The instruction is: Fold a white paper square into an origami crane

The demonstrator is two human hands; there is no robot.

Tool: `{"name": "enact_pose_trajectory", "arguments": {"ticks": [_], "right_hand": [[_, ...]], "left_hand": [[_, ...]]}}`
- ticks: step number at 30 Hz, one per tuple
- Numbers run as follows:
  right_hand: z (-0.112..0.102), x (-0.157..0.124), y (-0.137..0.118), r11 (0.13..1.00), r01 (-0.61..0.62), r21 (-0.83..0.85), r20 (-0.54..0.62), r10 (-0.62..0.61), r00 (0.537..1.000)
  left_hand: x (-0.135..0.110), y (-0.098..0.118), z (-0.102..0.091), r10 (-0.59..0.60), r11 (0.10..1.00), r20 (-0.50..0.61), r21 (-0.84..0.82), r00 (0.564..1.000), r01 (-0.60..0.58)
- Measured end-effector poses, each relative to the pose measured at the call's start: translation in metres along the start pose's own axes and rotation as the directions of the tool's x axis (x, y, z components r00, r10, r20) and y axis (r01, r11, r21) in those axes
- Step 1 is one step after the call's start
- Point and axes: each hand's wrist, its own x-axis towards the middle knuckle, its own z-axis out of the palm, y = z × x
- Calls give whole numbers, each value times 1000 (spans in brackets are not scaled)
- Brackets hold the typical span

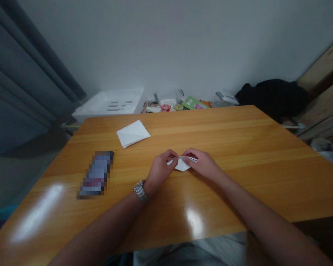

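Observation:
A small piece of white paper (182,164) with a row of punched holes along one edge is held between my hands, over the middle of the wooden table. My left hand (161,168), with a metal watch (140,190) on its wrist, pinches the paper's left side. On the other side my right hand (201,162) grips it with thumb and fingers, near the holes. Both sets of fingertips almost meet at the paper's top edge. The paper looks folded, but its exact shape is partly covered by my fingers.
A small stack of white paper (133,133) lies at the table's back left. Nearer on the left is a phone (96,174), pixelated. Behind the wooden table (224,135) are a white tray (111,103), a green booklet (194,103) and assorted small items. Dark cloth (272,96) lies back right.

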Motion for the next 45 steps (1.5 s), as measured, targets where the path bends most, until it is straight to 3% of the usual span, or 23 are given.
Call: {"name": "enact_pose_trajectory", "arguments": {"ticks": [11, 20, 30, 39, 45], "right_hand": [[8, -1, 2, 994, -11, 113, -4, 11, 1000], [8, 1, 0, 996, 21, 88, -34, -18, 999], [2, 1, -2, 979, 60, 194, -20, -57, 998], [-6, 0, 1, 982, 22, 185, -32, -16, 999], [-11, -1, 1, 979, 58, 195, 56, -70, 996]], "left_hand": [[1, -8, 6, -38, 972, 91, -229, 995, 58], [4, -7, 4, -23, 974, 68, -224, 997, 38], [5, -10, -5, 74, 984, 60, -165, 995, -64], [3, 0, -7, 30, 975, 31, -220, 999, -22], [4, 1, -10, 34, 985, -30, -168, 999, -39]]}}
